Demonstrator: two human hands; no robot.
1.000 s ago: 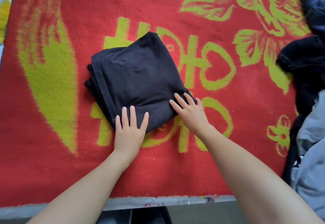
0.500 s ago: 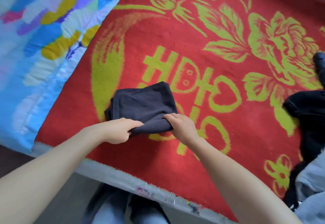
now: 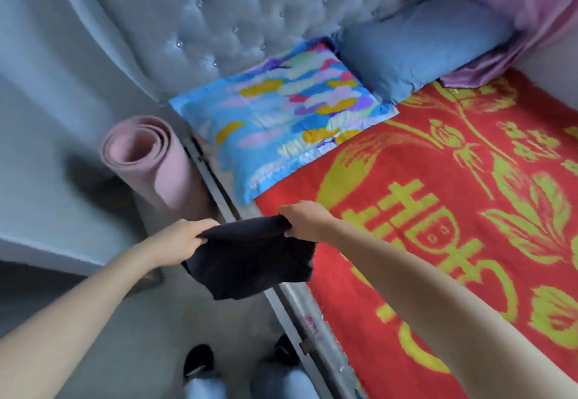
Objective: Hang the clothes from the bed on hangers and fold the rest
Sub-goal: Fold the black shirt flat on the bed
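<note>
A folded black garment hangs in the air over the bed's left edge, near the floor side. My left hand grips its left top corner. My right hand grips its right top corner. The garment sags between both hands. The bed is covered by a red blanket with yellow-green flowers.
A colourful blue pillow and a plain blue pillow lie against the grey tufted headboard. A rolled pink mat stands on the floor beside the bed frame. My feet stand below.
Both hands went from pressing the folded garment flat on the blanket to gripping it and lifting it leftward off the bed. The view swung toward the headboard.
</note>
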